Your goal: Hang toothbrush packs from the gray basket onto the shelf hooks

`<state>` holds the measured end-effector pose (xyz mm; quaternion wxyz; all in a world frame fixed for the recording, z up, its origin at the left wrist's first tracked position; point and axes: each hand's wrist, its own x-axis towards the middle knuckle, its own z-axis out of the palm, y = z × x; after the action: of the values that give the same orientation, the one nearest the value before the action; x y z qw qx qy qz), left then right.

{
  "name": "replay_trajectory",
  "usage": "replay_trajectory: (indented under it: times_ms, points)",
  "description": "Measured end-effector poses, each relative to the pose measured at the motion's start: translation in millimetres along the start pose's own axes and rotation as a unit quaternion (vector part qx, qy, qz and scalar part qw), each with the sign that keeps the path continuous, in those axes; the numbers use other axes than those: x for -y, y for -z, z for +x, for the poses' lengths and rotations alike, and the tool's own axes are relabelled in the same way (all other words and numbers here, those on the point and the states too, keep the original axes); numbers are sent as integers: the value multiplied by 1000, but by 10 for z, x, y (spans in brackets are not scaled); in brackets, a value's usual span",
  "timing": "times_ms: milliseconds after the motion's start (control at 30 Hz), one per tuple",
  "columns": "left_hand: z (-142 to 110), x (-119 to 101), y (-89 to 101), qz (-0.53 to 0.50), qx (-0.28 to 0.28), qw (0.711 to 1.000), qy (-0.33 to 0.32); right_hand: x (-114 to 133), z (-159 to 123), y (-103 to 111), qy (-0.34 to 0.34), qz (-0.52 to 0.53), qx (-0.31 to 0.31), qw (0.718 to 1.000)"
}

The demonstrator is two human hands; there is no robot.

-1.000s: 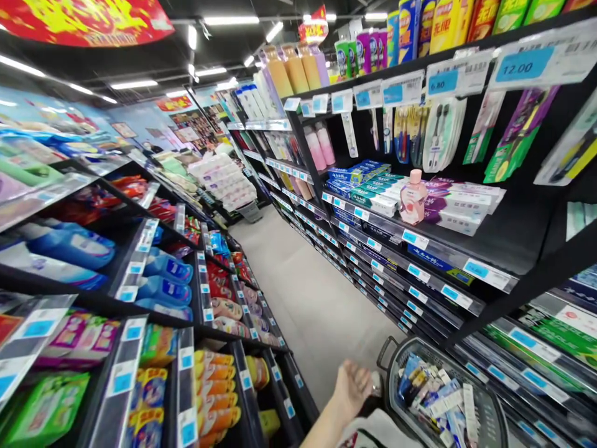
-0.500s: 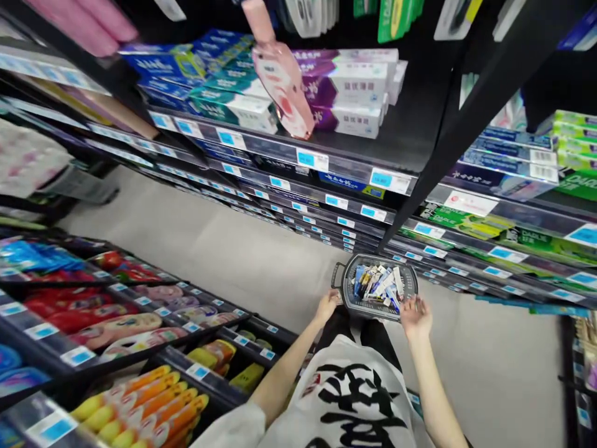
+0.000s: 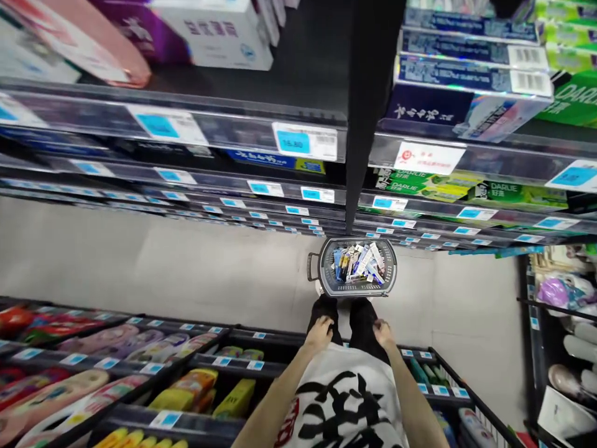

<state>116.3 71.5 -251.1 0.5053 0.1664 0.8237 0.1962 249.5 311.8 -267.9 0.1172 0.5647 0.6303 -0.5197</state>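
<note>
Both of my hands are down at my thighs, against my black trousers (image 3: 361,323). My left hand (image 3: 320,333) has its fingers curled on the cloth of one leg. On the other leg, my right hand (image 3: 383,334) also looks closed on the cloth, its fingertips small in view. In front of my feet stands a dark grey shopping basket (image 3: 390,274) on the floor, its handle folded out to the left. Several narrow blue, white and yellow packages (image 3: 359,262) lie jumbled inside it. Neither hand touches the basket.
Tall shelves rise ahead, with toothpaste boxes (image 3: 466,93), a pink bottle (image 3: 100,46) and price tags (image 3: 305,142). Behind and left, low shelves hold slippers (image 3: 102,339) and yellow packages (image 3: 236,398). A rack (image 3: 532,311) stands at right. Pale floor (image 3: 209,261) runs between.
The basket has gone from between my hands to the floor by the tall shelves. My hands have let go of it and drawn back to my thighs. The view has turned and tilted.
</note>
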Motion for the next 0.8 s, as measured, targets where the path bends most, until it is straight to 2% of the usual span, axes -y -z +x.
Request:
replay_trajectory:
  times_ms: [100,200,300,400,500,600,700,800]
  points:
    - [-49,182,-134,31,30,999,20,-537,-168,117,-42,-12,-34,998]
    - [28,378,-152,70,60,995,36,-884,-187,190,-69,1,-73,995]
    - [251,510,-53,113,80,989,44,-1073,-8,193,-97,28,-120,988]
    - [619,521,117,150,86,984,44,-1131,348,109,-116,76,-150,979]
    - [1139,399,262,167,75,983,23,-1088,797,-59,-118,152,-121,974]
    - [1841,168,270,175,53,983,-5,-1014,1203,-275,-95,242,-53,964]
    - [2706,-132,97,175,21,984,-33,-1022,1425,-500,-65,315,-6,947]
    - [3633,-438,-172,162,-13,985,-61,-1213,1421,-692,-68,365,12,928]
